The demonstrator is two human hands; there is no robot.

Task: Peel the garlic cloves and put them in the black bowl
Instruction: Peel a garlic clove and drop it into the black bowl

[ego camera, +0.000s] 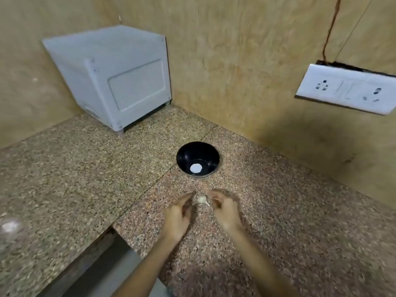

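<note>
A small white garlic piece (202, 200) with a thin stem lies on the speckled granite counter (278, 211). My left hand (179, 215) sits just left of it, fingers loosely extended toward it. Just right of the garlic is my right hand (225, 211), its fingers loosely curled; the blur hides whether a fingertip touches the garlic. Neither hand holds anything. The black bowl (198, 150) stands a short way beyond the hands, with a white round spot (195, 168) on its bottom.
A white box-shaped appliance (111, 78) stands in the back left corner against the wooden walls. A white socket panel (347, 91) hangs on the right wall. The counter's inner edge (115, 230) drops away near my left forearm.
</note>
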